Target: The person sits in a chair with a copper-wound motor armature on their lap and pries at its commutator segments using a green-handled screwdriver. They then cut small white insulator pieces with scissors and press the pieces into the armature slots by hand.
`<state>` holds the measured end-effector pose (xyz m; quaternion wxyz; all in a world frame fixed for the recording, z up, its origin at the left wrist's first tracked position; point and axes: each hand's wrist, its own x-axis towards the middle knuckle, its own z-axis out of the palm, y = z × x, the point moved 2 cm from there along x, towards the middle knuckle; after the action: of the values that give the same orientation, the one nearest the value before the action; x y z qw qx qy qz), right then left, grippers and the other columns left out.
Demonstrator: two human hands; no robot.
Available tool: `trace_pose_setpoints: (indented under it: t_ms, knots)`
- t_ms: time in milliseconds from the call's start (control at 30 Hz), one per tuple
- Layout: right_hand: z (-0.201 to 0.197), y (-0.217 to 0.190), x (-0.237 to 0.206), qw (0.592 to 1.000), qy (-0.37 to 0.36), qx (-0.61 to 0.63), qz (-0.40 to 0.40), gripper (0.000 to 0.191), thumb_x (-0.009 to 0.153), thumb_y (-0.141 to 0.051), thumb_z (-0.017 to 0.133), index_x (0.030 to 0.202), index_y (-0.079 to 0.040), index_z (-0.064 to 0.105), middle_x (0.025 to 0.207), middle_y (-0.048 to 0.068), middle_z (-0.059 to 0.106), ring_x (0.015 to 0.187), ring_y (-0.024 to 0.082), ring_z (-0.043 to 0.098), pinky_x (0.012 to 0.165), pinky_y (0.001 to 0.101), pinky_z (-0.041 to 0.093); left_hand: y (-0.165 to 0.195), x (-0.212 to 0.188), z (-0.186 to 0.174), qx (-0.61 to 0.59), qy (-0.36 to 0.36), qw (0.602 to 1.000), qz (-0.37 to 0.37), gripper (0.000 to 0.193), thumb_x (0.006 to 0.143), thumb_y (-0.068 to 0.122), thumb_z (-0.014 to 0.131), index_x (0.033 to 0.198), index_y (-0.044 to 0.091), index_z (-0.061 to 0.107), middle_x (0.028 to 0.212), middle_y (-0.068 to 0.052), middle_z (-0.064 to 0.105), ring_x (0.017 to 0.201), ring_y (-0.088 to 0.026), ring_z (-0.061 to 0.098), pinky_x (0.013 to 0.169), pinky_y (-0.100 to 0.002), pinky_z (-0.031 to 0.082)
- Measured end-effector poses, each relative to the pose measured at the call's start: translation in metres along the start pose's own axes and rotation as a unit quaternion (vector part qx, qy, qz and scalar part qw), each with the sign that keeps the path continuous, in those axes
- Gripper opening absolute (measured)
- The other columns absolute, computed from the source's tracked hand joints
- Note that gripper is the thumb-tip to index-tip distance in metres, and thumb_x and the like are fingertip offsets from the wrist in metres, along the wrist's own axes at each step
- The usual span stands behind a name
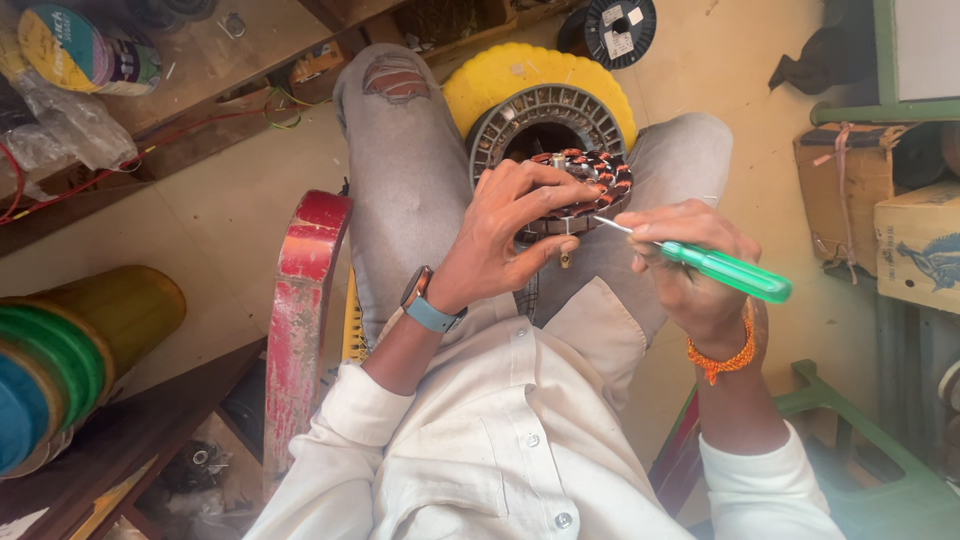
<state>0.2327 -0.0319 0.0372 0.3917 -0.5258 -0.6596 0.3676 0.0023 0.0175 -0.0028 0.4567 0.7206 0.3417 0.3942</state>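
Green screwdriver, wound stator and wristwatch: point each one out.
Green screwdriver (735,273): head view, middle of its handle.
Wound stator (598,172): head view, its copper coils.
Wristwatch (428,304): head view, the band on the left wrist.

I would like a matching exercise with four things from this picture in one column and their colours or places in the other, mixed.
Things:
1. screwdriver
2. wound coil ring
3. wristwatch
4. round disc

Descriptions:
A. yellow, on the floor between the knees
B. on the left wrist
C. green handle, in the right hand
D. copper windings, gripped by the left hand

Pairs: 1-C, 2-D, 3-B, 4-A
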Motion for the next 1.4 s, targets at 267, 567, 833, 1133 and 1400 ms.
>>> trace_pose_setpoints:
  t_ms: [267,567,833,1133,1400]
  knots:
    - [-0.001,-0.014,0.025,0.993,-0.068,-0.069,-0.067,0.014,0.097,0.005,0.072,0.107,-0.003,0.065,0.11,0.011,0.075,0.087,0.018,0.072,0.074,0.0264,0.059,-0.003,-0.001,0.002,-0.007,0.008,1.0,0.009,0.042,0.093,0.034,0.077,0.132,0.021,0.068,0.125,0.001,0.066,0.112,-0.021,0.057,0.1,-0.037,0.041]
    - [-0.001,-0.021,0.029,0.984,-0.095,-0.115,-0.096,0.019,0.095,-0.016,0.076,0.106,-0.005,0.066,0.11,0.011,0.074,0.091,0.021,0.073,0.078,0.0291,0.058,-0.002,0.001,0.001,-0.003,-0.002,1.0,0.004,0.042,0.092,0.03,0.078,0.132,0.021,0.068,0.126,0.002,0.065,0.111,-0.02,0.056,0.097,-0.037,0.039]
    - [0.02,-0.013,0.01,0.994,0.014,-0.098,-0.044,0.009,0.103,-0.005,0.071,0.11,-0.003,0.066,0.108,0.014,0.073,0.074,0.013,0.067,0.065,0.0249,0.056,0.001,-0.002,0.006,0.018,0.016,1.0,0.014,0.042,0.092,0.027,0.075,0.133,0.021,0.066,0.127,0.004,0.064,0.116,-0.022,0.056,0.101,-0.039,0.039]
    - [0.013,-0.012,0.034,0.994,-0.066,-0.071,-0.041,0.011,0.103,-0.001,0.07,0.114,-0.003,0.067,0.1,0.011,0.072,0.074,0.012,0.069,0.064,0.0229,0.055,-0.008,-0.003,0.006,0.018,0.019,0.999,0.025,0.041,0.095,0.027,0.074,0.134,0.02,0.066,0.129,0.003,0.064,0.115,-0.022,0.056,0.098,-0.038,0.039]
    - [0.016,0.023,0.029,0.987,0.038,0.117,0.107,0.018,0.099,-0.005,0.075,0.112,0.001,0.064,0.102,0.009,0.072,0.079,0.01,0.067,0.072,0.0237,0.055,-0.01,-0.002,0.006,0.033,0.026,0.999,0.013,0.048,0.092,0.02,0.079,0.138,0.017,0.064,0.128,0.001,0.064,0.113,-0.023,0.057,0.097,-0.038,0.041]
